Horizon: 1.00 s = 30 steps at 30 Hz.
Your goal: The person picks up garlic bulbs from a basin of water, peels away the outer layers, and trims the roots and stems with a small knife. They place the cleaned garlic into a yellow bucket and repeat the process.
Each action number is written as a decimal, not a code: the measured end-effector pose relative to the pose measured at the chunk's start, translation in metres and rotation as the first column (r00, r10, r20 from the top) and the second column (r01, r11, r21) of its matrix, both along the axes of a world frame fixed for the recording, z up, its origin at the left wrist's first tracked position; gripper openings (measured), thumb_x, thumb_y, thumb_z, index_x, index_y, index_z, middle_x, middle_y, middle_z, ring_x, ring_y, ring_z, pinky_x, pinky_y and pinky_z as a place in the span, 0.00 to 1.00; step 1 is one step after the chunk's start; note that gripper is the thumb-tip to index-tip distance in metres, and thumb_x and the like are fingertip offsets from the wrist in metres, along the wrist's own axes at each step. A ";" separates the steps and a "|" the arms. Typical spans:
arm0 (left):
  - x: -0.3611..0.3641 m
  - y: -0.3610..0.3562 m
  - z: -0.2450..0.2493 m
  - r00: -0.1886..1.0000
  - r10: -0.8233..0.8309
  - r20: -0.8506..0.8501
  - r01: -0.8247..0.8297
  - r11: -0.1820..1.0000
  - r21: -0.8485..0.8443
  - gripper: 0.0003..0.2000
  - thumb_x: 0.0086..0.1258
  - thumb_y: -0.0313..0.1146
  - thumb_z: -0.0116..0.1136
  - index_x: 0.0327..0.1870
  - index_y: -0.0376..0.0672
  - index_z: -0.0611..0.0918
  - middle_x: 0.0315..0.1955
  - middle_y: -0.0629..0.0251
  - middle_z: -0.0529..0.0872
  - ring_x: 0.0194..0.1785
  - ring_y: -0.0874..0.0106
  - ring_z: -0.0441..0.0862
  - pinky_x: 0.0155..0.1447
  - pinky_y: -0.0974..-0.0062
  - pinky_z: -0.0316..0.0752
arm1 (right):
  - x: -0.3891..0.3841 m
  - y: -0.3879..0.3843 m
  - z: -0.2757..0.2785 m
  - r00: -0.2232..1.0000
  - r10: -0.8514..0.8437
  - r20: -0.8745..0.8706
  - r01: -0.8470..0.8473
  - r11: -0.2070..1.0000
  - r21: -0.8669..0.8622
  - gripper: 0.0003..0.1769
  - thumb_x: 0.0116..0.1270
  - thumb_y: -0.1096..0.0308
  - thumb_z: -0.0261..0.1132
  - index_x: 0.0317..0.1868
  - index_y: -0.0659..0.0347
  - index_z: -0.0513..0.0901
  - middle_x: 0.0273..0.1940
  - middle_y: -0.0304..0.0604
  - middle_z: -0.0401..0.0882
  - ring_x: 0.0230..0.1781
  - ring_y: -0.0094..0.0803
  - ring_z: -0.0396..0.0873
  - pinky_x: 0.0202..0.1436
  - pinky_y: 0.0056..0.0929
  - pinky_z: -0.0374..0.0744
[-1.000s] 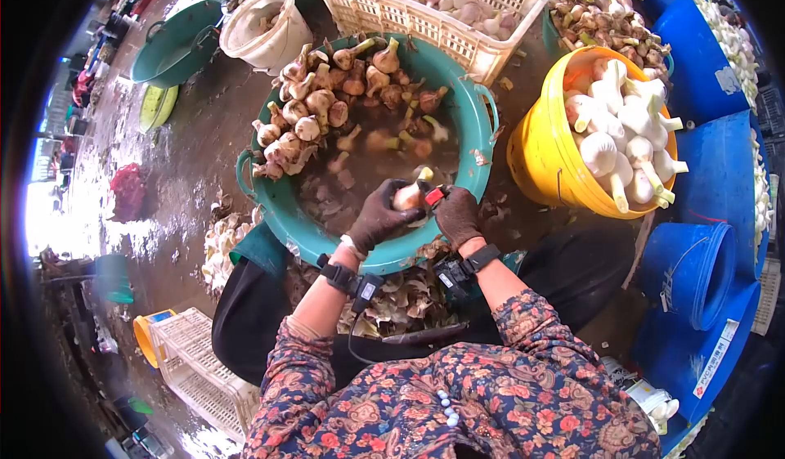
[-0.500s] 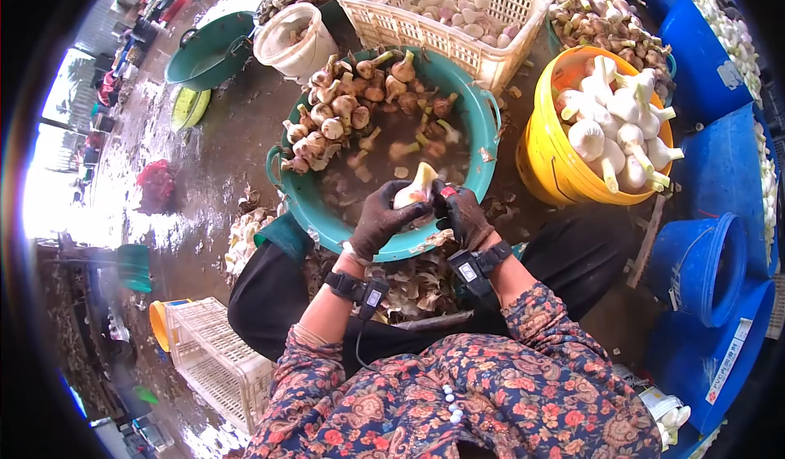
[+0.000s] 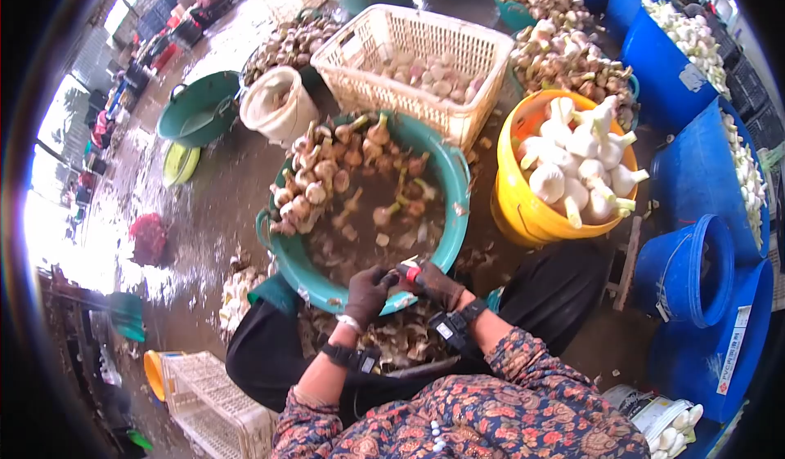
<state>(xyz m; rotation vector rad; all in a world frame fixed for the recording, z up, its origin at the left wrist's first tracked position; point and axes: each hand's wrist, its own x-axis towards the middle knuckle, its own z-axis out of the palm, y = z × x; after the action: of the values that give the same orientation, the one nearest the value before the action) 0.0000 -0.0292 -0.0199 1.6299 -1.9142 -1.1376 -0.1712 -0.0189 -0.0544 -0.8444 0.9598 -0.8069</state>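
Observation:
Over the near rim of the green basin [image 3: 459, 205], my left hand [image 3: 368, 289] in a dark glove has its fingers closed; what they hold, if anything, is hidden. Touching it, my right hand [image 3: 433, 284], also gloved, is closed around a small tool with a red handle [image 3: 413, 273]. A pale tip shows just above the red part. Inside the basin, unpeeled garlic bulbs [image 3: 315, 192] are heaped at the upper left, and others lie in murky water. White garlic bulbs [image 3: 564, 152] fill the yellow bucket [image 3: 523, 205] on the right.
A cream plastic crate [image 3: 327, 65] with bulbs stands behind the basin, beside a white bucket [image 3: 282, 124]. Blue tubs [image 3: 695, 173] line the right side. At lower left is another crate [image 3: 217, 394]. Garlic skins [image 3: 409, 336] lie between the legs.
The camera view has shifted, and the basin sits lower in it. The white bulb that was between my hands no longer shows there. Both hands are now closer together.

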 end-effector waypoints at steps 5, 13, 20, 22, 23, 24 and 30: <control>0.012 0.007 0.014 0.986 -0.160 0.037 0.161 0.897 -0.413 0.12 0.62 0.30 0.61 0.46 0.38 0.81 0.40 0.62 0.85 0.40 0.68 0.82 0.44 0.72 0.76 | -0.003 -0.004 0.015 0.855 -0.001 0.518 0.038 0.998 -0.059 0.31 0.64 0.58 0.61 0.64 0.62 0.64 0.59 0.46 0.70 0.60 0.34 0.69 0.66 0.32 0.65; 0.020 -0.003 0.011 0.974 -0.222 0.038 0.216 0.872 -0.438 0.26 0.54 0.26 0.64 0.57 0.39 0.72 0.42 0.46 0.79 0.44 0.45 0.76 0.47 0.59 0.73 | 0.013 0.006 0.009 0.918 -0.268 -0.292 0.010 0.751 -0.660 0.16 0.58 0.76 0.62 0.48 0.61 0.79 0.48 0.43 0.78 0.50 0.33 0.74 0.57 0.32 0.71; 0.043 0.037 0.048 0.899 -0.193 -0.393 0.324 0.897 0.302 0.12 0.65 0.36 0.60 0.43 0.38 0.82 0.34 0.64 0.84 0.38 0.74 0.80 0.46 0.75 0.74 | -0.015 -0.011 0.011 0.751 -0.553 0.361 0.431 0.824 0.367 0.07 0.64 0.62 0.63 0.35 0.56 0.81 0.30 0.33 0.80 0.28 0.24 0.77 0.32 0.21 0.75; 0.052 0.045 0.036 0.820 -0.568 -0.070 0.556 0.762 0.331 0.16 0.62 0.43 0.62 0.46 0.42 0.82 0.36 0.58 0.84 0.39 0.66 0.82 0.47 0.70 0.74 | -0.014 -0.013 0.013 0.676 -0.641 0.364 0.429 0.743 0.513 0.10 0.62 0.54 0.65 0.33 0.50 0.81 0.24 0.31 0.77 0.19 0.23 0.71 0.21 0.23 0.69; 0.055 0.047 0.033 0.713 -0.691 0.119 0.599 0.688 0.409 0.19 0.60 0.47 0.62 0.46 0.44 0.82 0.37 0.55 0.84 0.40 0.62 0.82 0.48 0.69 0.74 | -0.015 -0.013 0.005 0.675 -0.641 0.365 0.425 0.742 0.518 0.10 0.62 0.54 0.65 0.33 0.50 0.81 0.24 0.31 0.77 0.19 0.23 0.71 0.21 0.23 0.69; 0.063 0.049 0.025 0.668 -0.732 0.134 0.689 0.677 0.257 0.24 0.56 0.55 0.63 0.45 0.44 0.83 0.32 0.56 0.85 0.37 0.61 0.83 0.46 0.67 0.75 | -0.017 -0.014 -0.004 0.692 -0.579 0.430 0.316 0.779 0.541 0.11 0.62 0.54 0.65 0.31 0.50 0.80 0.23 0.31 0.76 0.17 0.24 0.69 0.19 0.24 0.67; 0.059 -0.019 -0.013 0.944 -0.257 0.206 0.190 0.936 0.298 0.20 0.57 0.47 0.63 0.39 0.37 0.84 0.29 0.52 0.85 0.36 0.59 0.84 0.44 0.67 0.76 | -0.014 -0.014 -0.002 0.683 -0.518 0.515 0.149 0.789 0.596 0.11 0.63 0.55 0.63 0.31 0.52 0.81 0.24 0.34 0.77 0.18 0.27 0.70 0.19 0.26 0.67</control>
<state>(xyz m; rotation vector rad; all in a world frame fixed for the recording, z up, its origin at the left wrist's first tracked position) 0.0592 -0.0481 -0.0331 1.7986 -2.2278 -1.4053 -0.1850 -0.0329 -0.0560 0.1399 0.6322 -1.0194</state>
